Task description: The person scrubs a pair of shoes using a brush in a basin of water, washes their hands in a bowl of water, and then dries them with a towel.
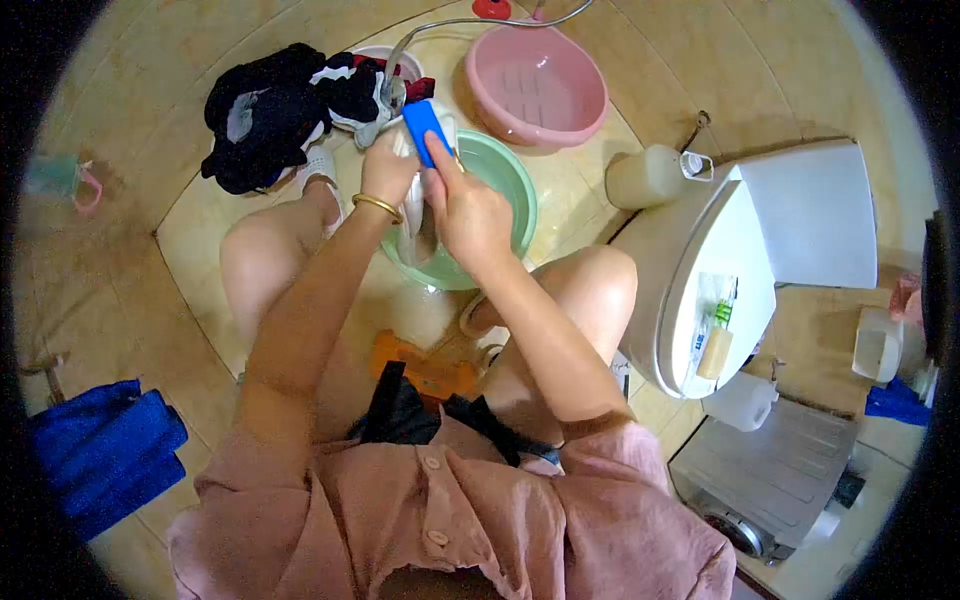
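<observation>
My right hand point(468, 215) is closed on a blue scrubbing brush point(427, 132), its index finger lying along the back; any bristles are hidden. Gripped in my left hand point(388, 175) is a white item point(410, 235), perhaps a shoe or thick cloth, too covered by the hands to name surely. The brush is against or just above its upper part. Both hands are over the green basin point(525, 190), which stands on the floor between my knees. A gold bangle circles my left wrist.
Dark clothes point(260, 115) are piled at the upper left. A pink basin point(540, 85) stands beyond the green one, near a shower hose point(460, 22). To the right are a plastic jug point(645, 178), a toilet point(685, 300) and a washing machine point(775, 480). Blue towels point(110, 450) hang left.
</observation>
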Motion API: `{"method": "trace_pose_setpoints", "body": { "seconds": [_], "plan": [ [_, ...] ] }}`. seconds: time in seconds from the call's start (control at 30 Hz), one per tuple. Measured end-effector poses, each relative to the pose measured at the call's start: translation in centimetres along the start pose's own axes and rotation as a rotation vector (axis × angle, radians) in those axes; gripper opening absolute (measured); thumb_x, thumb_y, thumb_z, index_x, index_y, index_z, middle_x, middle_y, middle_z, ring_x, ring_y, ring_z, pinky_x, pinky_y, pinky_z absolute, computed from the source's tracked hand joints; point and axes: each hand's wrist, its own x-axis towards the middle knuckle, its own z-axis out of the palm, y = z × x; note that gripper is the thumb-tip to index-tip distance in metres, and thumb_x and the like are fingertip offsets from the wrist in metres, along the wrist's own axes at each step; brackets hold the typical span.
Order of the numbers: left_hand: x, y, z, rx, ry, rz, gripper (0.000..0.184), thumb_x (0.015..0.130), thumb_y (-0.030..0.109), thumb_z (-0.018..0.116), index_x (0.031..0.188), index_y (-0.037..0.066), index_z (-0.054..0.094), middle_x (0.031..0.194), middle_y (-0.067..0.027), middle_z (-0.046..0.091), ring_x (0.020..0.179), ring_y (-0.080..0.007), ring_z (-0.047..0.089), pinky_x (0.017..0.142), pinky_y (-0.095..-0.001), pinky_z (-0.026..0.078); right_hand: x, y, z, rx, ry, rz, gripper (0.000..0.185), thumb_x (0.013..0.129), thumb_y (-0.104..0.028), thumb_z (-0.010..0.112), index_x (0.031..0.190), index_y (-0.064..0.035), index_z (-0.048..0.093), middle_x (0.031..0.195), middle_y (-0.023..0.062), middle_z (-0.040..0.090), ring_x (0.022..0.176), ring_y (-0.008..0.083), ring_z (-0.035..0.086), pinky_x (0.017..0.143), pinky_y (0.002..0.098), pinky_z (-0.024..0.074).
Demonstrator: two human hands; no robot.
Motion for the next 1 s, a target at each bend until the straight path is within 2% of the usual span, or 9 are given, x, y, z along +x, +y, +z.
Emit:
{"method": "trace_pose_setpoints", "body": {
  "seconds": [0.1,0.17,0.23,0.27,0.33,0.5,0.63,0.77,1.0],
  "plan": [
    [-2.3,1.7,1.5,0.284,0.016,0.113,0.031,0.075,0.012,0.066,0.102,-0.002,0.063,0.093,-0.0136,0.068,0.081,-0.0199,0.065,0.072,-0.0324,0.050,2.2,1.3,-1.0,0.091,0.074,0.175,0.040,0.092,-0.030,0.047,0.130,-0.0193,0.051,0.083,0.0221,0.065,0.073,0.0393,0.063,0.066,0.0458,0.0491],
    [-3.1,2.7,1.8,0.198,-0.020,0.115,0.033,0.074,0.013,0.067,0.103,-0.003,0.063,0.091,-0.0138,0.068,0.080,-0.0211,0.065,0.072,-0.0325,0.050,3.4,2.2,-0.9,0.162,0.147,0.302,0.041,0.093,-0.032,0.043,0.130,-0.0175,0.052,0.084,0.0243,0.064,0.076,0.0400,0.063,0.069,0.0483,0.0476],
    [-2.1,2.8,1.2,0.203,0.016,-0.042,0.036,0.073,0.013,0.069,0.105,-0.003,0.062,0.091,-0.0148,0.068,0.080,-0.0222,0.066,0.073,-0.0322,0.050,2.2,1.9,-0.5,0.149,0.098,0.246,0.040,0.092,-0.030,0.046,0.130,-0.0177,0.052,0.083,0.0240,0.064,0.075,0.0397,0.063,0.066,0.0478,0.0479],
    [-1.4,3.0,0.8,0.153,0.025,0.089,0.037,0.073,0.013,0.069,0.105,-0.003,0.062,0.091,-0.0148,0.068,0.079,-0.0233,0.065,0.071,-0.0328,0.050,1.6,1.2,-0.1,0.077,0.128,0.129,0.040,0.091,-0.026,0.050,0.130,-0.0179,0.052,0.082,0.0248,0.063,0.072,0.0393,0.063,0.063,0.0469,0.0482],
    [-1.6,2.7,0.6,0.271,0.052,0.018,0.043,0.077,0.019,0.070,0.115,0.000,0.060,0.100,-0.0106,0.068,0.088,-0.0171,0.063,0.080,-0.0308,0.049,0.7,0.5,-0.3,0.067,0.018,0.103,0.040,0.091,-0.024,0.051,0.130,-0.0169,0.052,0.080,0.0247,0.063,0.071,0.0391,0.062,0.061,0.0466,0.0480],
    [-2.8,0.4,2.1,0.222,-0.025,0.018,0.034,0.074,0.020,0.069,0.100,-0.002,0.063,0.088,-0.0151,0.067,0.080,-0.0234,0.065,0.073,-0.0354,0.049,2.6,2.8,-0.2,0.243,0.181,0.265,0.040,0.093,-0.028,0.046,0.131,-0.0163,0.050,0.084,0.0248,0.064,0.077,0.0401,0.062,0.071,0.0483,0.0467],
    [-0.1,-0.5,0.3,0.099,0.090,0.035,0.036,0.070,0.016,0.069,0.100,-0.002,0.063,0.089,-0.0171,0.067,0.079,-0.0260,0.065,0.072,-0.0356,0.049,-0.2,0.9,1.0,0.103,0.057,0.046,0.040,0.091,-0.029,0.052,0.130,-0.0190,0.053,0.079,0.0217,0.064,0.069,0.0400,0.062,0.062,0.0468,0.0486],
    [-3.0,1.8,1.8,0.256,0.006,0.083,0.037,0.076,0.027,0.070,0.098,-0.002,0.063,0.087,-0.0166,0.067,0.079,-0.0234,0.065,0.072,-0.0353,0.049,3.5,3.7,0.3,0.225,0.178,0.302,0.039,0.094,-0.030,0.045,0.128,-0.0151,0.053,0.078,0.0216,0.065,0.069,0.0385,0.063,0.061,0.0464,0.0487],
    [-1.1,-0.1,0.5,0.191,-0.069,0.033,0.027,0.078,0.008,0.060,0.103,-0.001,0.063,0.090,-0.0146,0.068,0.079,-0.0220,0.064,0.074,-0.0327,0.049,-0.2,0.9,0.6,0.138,0.070,0.078,0.038,0.093,-0.026,0.047,0.130,-0.0188,0.052,0.080,0.0250,0.062,0.068,0.0397,0.061,0.061,0.0470,0.0472]
  ]
}}
